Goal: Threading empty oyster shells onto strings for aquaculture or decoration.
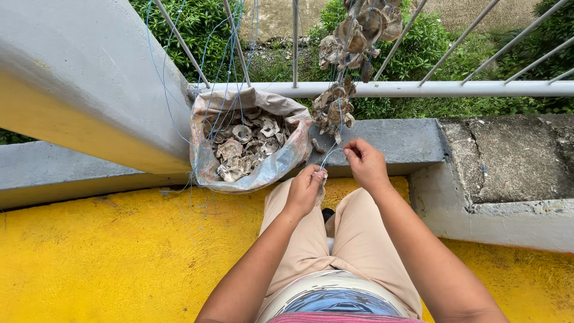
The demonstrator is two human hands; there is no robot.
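Rough grey shell (321, 177) (ridged, chalky) on thin blue twine (330, 154) between fingers (353, 149)

A yellow-painted floor (119, 257) carries an open sack (206, 167) of shells (246, 146) against the grey kerb (394, 143)

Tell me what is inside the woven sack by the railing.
The sack is open and holds a pile of pale grey oyster shells, with thin blue lines running down into it. Whatever lies beneath the top shells is covered.
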